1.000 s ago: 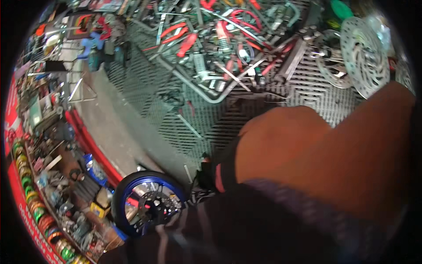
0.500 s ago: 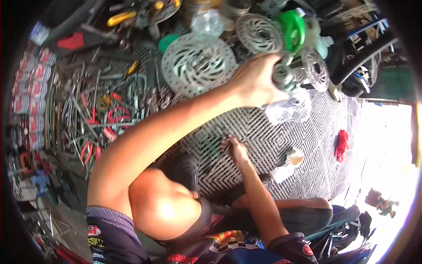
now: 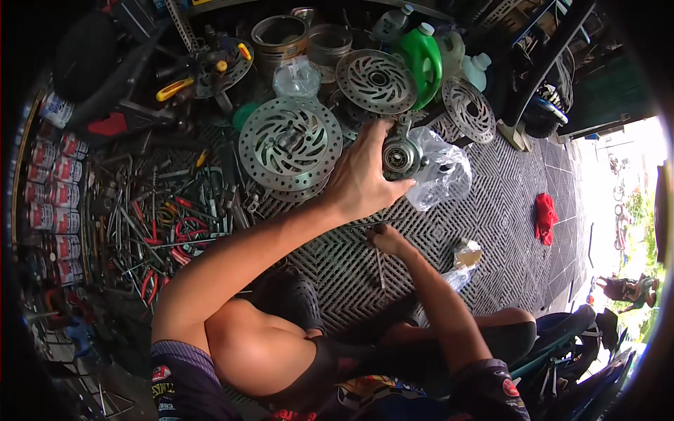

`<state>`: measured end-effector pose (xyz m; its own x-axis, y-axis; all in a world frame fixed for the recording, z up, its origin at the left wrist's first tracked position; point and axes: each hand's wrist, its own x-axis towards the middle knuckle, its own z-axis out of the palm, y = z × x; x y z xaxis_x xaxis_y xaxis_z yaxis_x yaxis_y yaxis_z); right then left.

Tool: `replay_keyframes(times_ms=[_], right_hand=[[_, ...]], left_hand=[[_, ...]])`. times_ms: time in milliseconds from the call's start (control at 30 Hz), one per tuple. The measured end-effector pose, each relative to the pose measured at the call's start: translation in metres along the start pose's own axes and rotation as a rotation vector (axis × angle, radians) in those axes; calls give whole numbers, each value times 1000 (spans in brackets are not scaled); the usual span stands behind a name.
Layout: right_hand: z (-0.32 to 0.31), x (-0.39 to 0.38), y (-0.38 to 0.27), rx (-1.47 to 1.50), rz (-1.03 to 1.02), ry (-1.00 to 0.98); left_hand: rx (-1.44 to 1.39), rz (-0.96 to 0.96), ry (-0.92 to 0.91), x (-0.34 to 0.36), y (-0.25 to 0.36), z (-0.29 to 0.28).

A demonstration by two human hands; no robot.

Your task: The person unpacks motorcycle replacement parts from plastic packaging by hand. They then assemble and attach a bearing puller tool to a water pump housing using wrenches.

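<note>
My left hand reaches forward with its thumb and fingers spread round a grey metal housing that has a round bearing-like centre. A clear plastic bag lies just right of that part. Close by on the left, a large slotted brake disc lies with a small metal piece on it. Nearer to me, my right hand is closed round a thin T-handle wrench, its crossbar lying sideways and its shaft pointing back toward me. The fingertips of that hand are partly hidden.
Many hand tools are piled at the left, beside stacked cans. Behind stand another brake disc, a green jug and a tin. A crumpled wrapper and a red cloth lie on the patterned mat.
My left hand has come back toward me and left with the metal housing, which now shows more plainly. The wrench in my right hand has turned. The whole view has shifted.
</note>
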<state>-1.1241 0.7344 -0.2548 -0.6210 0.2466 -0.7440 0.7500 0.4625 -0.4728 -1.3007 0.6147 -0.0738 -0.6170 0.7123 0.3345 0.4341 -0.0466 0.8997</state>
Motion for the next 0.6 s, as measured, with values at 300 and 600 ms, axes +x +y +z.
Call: replay_keyframes(times_ms=[300, 600], right_hand=[[-136, -118, -47, -937, -188, -196], [-155, -250, -76, -430, -390, -45]], left_hand=[[63, -22, -30, -6, 3, 12], [44, -197, -241, -7, -26, 43]])
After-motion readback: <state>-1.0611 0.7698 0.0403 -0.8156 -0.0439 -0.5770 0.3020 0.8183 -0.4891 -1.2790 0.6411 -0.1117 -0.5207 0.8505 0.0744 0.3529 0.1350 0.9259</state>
